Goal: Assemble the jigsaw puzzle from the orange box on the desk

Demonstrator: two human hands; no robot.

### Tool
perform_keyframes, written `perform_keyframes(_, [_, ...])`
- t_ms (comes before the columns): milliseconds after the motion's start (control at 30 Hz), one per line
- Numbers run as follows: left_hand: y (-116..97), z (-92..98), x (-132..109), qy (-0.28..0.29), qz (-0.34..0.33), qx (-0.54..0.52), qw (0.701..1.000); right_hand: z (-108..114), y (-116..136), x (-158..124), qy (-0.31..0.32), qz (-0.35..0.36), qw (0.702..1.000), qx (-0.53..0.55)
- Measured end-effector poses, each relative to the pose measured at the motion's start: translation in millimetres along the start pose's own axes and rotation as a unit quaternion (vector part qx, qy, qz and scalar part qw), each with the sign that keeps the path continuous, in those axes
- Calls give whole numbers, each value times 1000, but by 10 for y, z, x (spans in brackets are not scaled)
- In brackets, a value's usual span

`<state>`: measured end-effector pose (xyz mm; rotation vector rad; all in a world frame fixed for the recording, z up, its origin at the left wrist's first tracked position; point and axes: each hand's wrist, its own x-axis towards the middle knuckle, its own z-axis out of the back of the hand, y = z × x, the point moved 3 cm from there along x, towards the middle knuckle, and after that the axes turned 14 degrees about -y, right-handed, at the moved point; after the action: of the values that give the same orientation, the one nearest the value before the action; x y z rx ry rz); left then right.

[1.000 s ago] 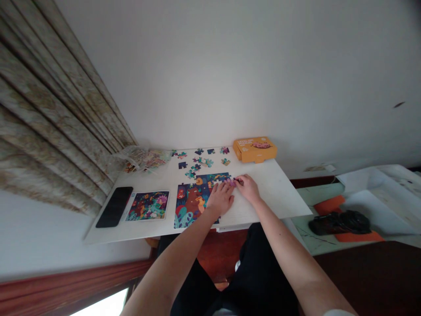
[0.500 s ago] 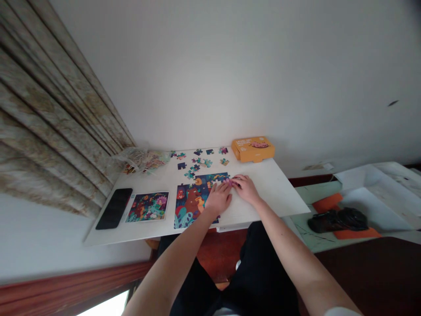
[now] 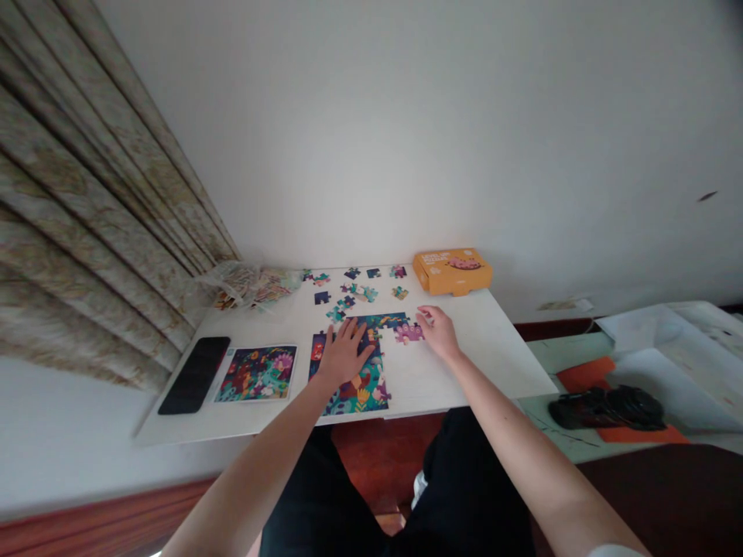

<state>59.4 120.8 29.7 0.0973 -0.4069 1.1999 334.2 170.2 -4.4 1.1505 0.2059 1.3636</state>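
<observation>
A partly built jigsaw puzzle (image 3: 363, 391) with a dark blue, green and orange picture lies on the white table (image 3: 481, 348). My left hand (image 3: 345, 354) rests flat on it, fingers spread and holding nothing. My right hand (image 3: 439, 333) sits on the table just right of a joined group of pink and purple puzzle pieces (image 3: 409, 333), its fingertips close to them. It shows nothing in its grip. Several loose puzzle pieces (image 3: 351, 288) are scattered farther along the table, beyond both hands.
An orange puzzle box (image 3: 453, 271) stands at the table's far edge. A printed picture card (image 3: 256, 373), a black phone (image 3: 193, 375) and a plastic bag of pieces (image 3: 252, 285) lie to the left. A curtain (image 3: 87, 193) hangs left; a black bag (image 3: 607, 408) sits on a lower surface right.
My left hand has moved left and toward me, away from the pink pieces, which now show uncovered. My right hand has shifted slightly back from them.
</observation>
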Motion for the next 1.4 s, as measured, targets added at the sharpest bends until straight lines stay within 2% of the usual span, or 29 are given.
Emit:
perform_keyframes(133, [21,-28,-93,-4,10,-5,1000,-481,191,519,-5,17,999,-44])
perform_keyframes(300, [-2,-4,-67,-12,19,-28,999,-1015,363,1183,28,-46,985,-165])
perform_keyframes(367, [1,9,-65,-11,28,-36,999,-1117,376,1320,41,-80,971,-220])
perform_keyframes(467, [2,13,-71,-15,36,-48,998,-1183,363,1382,63,-120,948,-288])
perform_keyframes(567, [2,-1,-75,-23,38,-56,997,-1183,367,1367,69,-121,943,-302])
perform_keyframes(867, [12,-41,-95,-41,27,-55,997,-890,371,1241,54,-29,965,-255])
perform_keyframes(967, [17,-46,-89,-42,25,-54,997,-712,399,1180,17,4,983,-183])
perform_keyframes(1067, [13,-42,-78,-39,23,-54,998,-442,453,1024,-39,50,993,-95])
perform_keyframes(1167, [6,-37,-74,-42,22,-46,998,-104,489,657,-48,96,994,-12])
perform_keyframes(1300, [-14,-26,-74,-43,8,-22,999,338,471,-75,-40,90,995,13])
perform_keyframes(1400, [-63,6,-59,-37,-23,1,999,544,464,-575,-40,95,995,3])
